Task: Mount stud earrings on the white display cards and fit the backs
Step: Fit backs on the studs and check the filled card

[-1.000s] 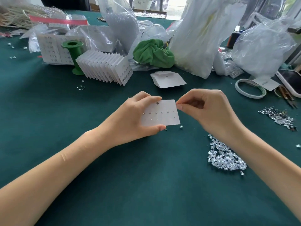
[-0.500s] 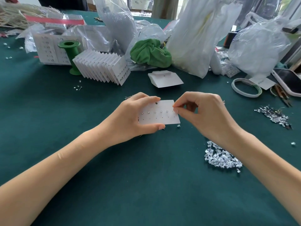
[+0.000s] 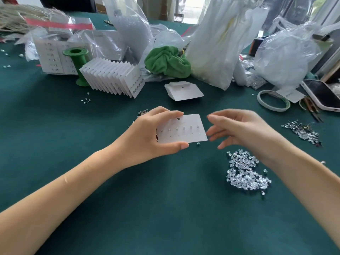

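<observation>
My left hand [image 3: 147, 137] holds a white display card [image 3: 187, 132] by its left end, fingers over the top edge and thumb under the bottom edge. A row of several stud earrings sits across the card, with a row of empty holes below it. My right hand [image 3: 239, 129] hovers just right of the card with fingers spread and relaxed, holding nothing I can see. A heap of clear earring backs [image 3: 246, 173] lies on the green cloth below my right wrist. A pile of loose studs [image 3: 301, 131] lies at the right.
A fanned stack of finished cards [image 3: 112, 80] leans against a green spool [image 3: 79, 63] at the back left. Blank cards [image 3: 184, 91] lie behind the hands. Plastic bags, a green cloth [image 3: 167, 61], a tape ring [image 3: 272, 103], scissors and a phone [image 3: 322, 94] crowd the back and right.
My right hand has let go of its pinch at the card's right edge and opened, drawing slightly away to the right. The left hand keeps holding the card.
</observation>
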Tool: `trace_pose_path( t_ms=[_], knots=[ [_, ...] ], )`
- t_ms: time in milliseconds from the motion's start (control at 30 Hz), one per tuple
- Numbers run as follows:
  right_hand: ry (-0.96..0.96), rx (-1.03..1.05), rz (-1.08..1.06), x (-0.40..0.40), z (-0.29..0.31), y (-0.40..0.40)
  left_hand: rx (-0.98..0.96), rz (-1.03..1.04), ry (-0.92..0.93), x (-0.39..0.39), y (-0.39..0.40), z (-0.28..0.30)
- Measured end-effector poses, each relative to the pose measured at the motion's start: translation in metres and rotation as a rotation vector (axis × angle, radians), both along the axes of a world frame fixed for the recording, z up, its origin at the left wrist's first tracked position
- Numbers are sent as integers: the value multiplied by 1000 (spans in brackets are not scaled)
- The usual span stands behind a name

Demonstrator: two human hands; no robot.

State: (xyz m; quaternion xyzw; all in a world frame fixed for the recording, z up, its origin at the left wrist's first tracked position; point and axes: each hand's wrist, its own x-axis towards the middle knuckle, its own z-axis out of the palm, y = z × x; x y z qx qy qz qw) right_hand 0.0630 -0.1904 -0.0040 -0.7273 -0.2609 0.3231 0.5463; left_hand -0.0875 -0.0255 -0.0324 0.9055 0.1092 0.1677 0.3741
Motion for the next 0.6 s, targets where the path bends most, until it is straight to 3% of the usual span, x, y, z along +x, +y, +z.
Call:
trace_pose_path(
  t_ms=[233,600],
  knots=[
    [291,95,180,-9,-5,-26,25,-109,-12,12,-19,7],
    [251,90,117,10,-8,-66,103,-305,-47,45,-53,13]
  ],
)
